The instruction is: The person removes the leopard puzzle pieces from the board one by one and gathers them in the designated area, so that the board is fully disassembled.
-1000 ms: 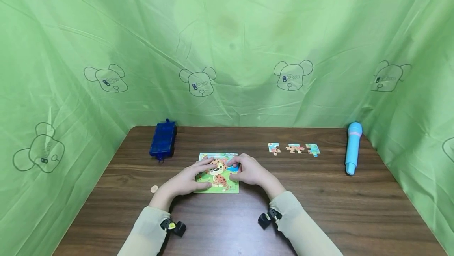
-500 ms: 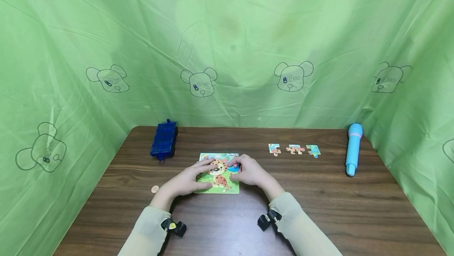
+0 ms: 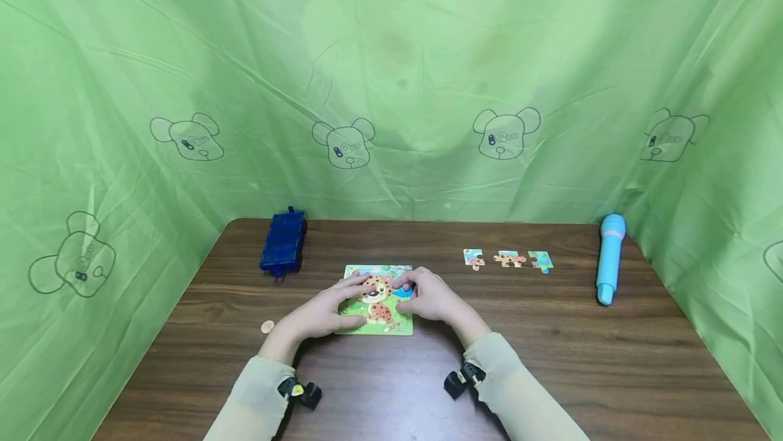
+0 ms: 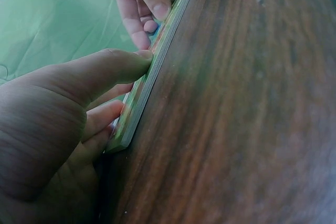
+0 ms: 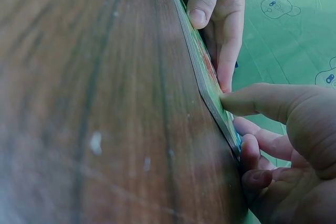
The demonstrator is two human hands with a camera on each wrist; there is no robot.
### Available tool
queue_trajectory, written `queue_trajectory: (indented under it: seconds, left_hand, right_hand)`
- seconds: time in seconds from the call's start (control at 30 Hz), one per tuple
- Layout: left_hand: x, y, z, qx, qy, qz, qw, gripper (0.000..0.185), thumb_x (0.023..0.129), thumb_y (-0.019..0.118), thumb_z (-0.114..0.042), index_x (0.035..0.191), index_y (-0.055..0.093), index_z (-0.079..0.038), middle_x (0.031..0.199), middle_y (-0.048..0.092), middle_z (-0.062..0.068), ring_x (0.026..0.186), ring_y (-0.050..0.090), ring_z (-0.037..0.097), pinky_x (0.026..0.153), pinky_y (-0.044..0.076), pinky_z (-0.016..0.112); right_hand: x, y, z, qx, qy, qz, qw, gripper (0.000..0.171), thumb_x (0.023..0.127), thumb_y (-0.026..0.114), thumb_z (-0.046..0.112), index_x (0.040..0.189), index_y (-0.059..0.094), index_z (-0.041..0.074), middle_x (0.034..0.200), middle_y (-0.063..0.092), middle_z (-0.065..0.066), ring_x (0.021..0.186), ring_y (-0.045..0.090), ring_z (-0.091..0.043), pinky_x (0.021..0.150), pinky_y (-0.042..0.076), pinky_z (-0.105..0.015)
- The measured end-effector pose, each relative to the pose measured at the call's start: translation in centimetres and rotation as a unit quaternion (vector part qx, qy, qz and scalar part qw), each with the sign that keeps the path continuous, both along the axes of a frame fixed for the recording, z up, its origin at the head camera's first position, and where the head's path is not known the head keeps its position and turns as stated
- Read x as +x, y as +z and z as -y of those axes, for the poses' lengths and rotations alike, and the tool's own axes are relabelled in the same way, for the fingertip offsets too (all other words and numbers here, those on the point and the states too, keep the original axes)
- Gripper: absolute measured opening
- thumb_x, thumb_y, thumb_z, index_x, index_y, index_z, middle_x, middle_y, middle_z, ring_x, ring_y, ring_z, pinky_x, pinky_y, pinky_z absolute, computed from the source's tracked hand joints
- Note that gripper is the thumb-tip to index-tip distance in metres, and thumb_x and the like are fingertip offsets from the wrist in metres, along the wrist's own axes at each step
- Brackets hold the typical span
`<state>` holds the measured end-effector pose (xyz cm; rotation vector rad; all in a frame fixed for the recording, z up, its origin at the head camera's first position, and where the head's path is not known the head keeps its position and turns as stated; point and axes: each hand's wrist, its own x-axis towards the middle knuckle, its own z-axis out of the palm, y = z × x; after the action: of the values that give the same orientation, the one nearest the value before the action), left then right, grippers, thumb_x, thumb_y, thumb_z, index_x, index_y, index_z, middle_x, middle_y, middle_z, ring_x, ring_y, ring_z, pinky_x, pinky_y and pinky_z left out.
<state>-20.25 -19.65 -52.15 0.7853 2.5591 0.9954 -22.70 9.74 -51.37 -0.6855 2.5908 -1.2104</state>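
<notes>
A flat jigsaw puzzle (image 3: pixel 380 313) with a spotted leopard cub on green lies on the table between the hands. My left hand (image 3: pixel 315 312) rests over its left side, fingers spread and thumb on the lower left part. On the right side, the thumb and fingertips of my right hand (image 3: pixel 431 295) touch the puzzle's face. The left wrist view shows the puzzle board (image 4: pixel 134 109) edge-on, flat on the wood, with the left thumb on it. In the right wrist view the right thumb touches the board (image 5: pixel 203 77) near a corner. Part of the picture is hidden under the fingers.
Three loose jigsaw pieces lie in a row at the back right, the middle one (image 3: pixel 510 259) pinkish. A blue plastic case (image 3: pixel 284 242) is at the back left, a light-blue microphone-shaped thing (image 3: pixel 609 259) far right. A small pale disc (image 3: pixel 267 327) lies near the left wrist.
</notes>
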Motion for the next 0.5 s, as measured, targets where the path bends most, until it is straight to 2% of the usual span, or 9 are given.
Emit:
queue_trajectory:
  seconds: [0.5]
  left_hand:
    - [0.12,0.01,-0.02,-0.005,0.005,0.000,1.0000,0.068,0.101,0.079,-0.041,0.163,0.055,-0.027,0.178,0.033,-0.001,0.166,0.023,0.037,0.125,0.031,0.069]
  right_hand:
    - [0.24,0.07,0.05,-0.001,-0.011,0.004,1.000,0.036,0.079,0.091,0.013,0.113,0.078,0.013,0.102,0.060,-0.003,0.079,0.054,-0.012,0.073,0.048,-0.028]
